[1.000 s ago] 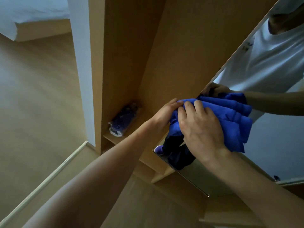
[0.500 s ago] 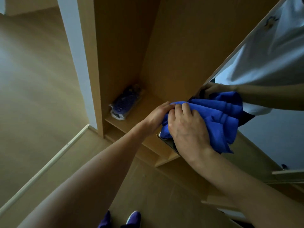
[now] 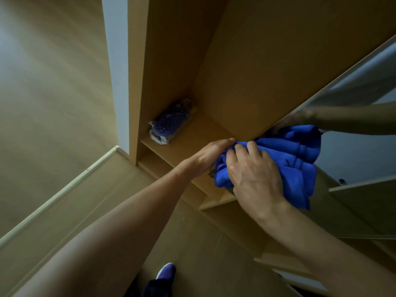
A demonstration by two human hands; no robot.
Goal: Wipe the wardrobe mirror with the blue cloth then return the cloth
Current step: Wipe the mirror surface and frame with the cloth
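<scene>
Dim, warm-toned frame — soft daylight falls from the upper left across the floor (image 3: pixel 49 86). Wardrobe (image 3: pixel 246 61) recess in shade. No hard shadows or glare. Wide-angle bending at the edges — slight softness throughout.

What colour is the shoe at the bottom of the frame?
Purple, with a pale sole edge; the shoe shows in the head view.

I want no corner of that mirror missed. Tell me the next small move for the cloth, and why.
Probably sweep the blue cloth rightward along the bottom of the mirror. Both the right hand and left hand press it bunched at the mirror's lower left corner, and the glass to the right lies uncovered.
</scene>
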